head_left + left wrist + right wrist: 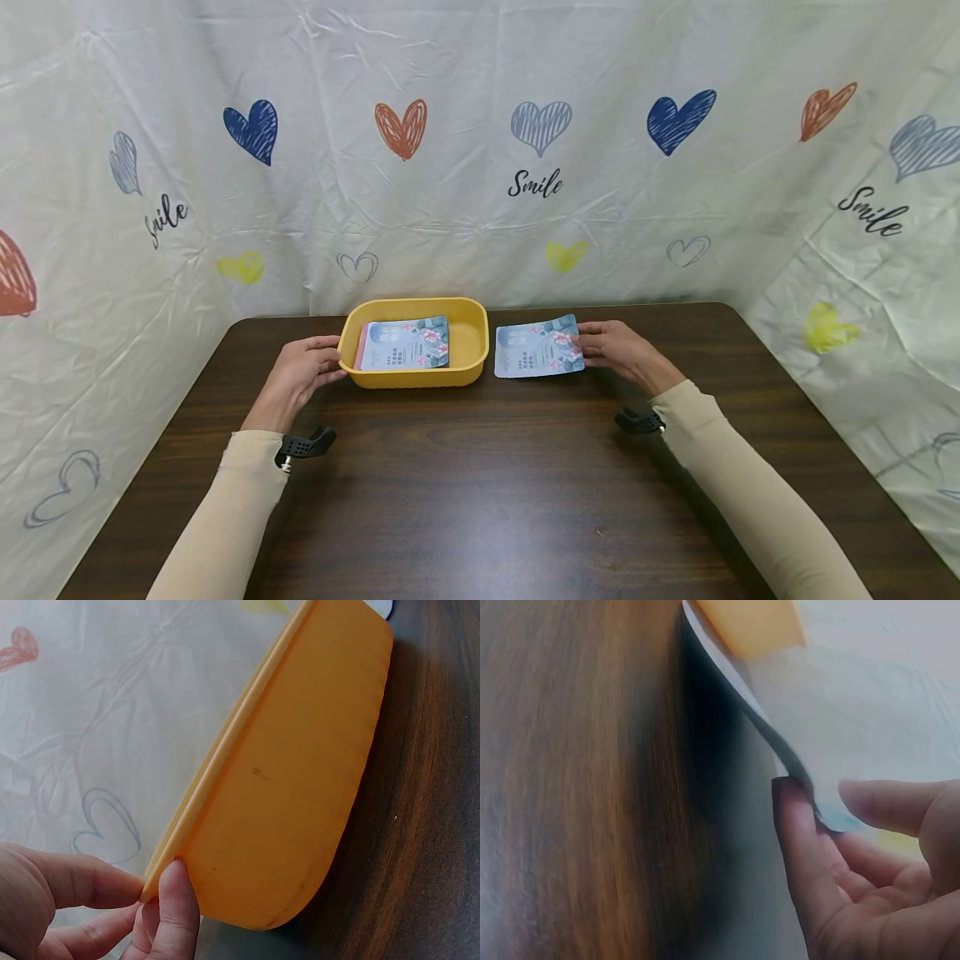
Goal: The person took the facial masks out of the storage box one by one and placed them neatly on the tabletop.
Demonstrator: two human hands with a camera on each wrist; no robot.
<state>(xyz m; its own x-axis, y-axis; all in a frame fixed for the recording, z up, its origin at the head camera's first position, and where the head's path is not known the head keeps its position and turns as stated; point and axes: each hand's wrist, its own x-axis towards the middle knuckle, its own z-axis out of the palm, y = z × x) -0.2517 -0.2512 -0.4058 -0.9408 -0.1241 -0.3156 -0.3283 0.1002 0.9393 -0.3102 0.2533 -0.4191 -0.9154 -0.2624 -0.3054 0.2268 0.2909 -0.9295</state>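
Note:
My left hand [302, 368] pinches the left end of a yellow plastic tub [470, 333] by its rim; in the left wrist view the thumb and fingers meet on that rim. Inside the tub lies a pale blue sachet [390, 350] printed with flowers, with a pink edge showing from under it. To the tub's right, a matching flat sachet [525, 354] is held at its right edge by my right hand [618, 350]. The right wrist view shows this sachet [754, 712] edge-on, curved, with fingers at its near end and its far part angled over the table.
The dark wooden table [480, 467] reaches back to a white cloth [465, 192] with printed hearts, which hangs behind it and along both sides. Each wrist carries a black strap [307, 444] beside a beige sleeve.

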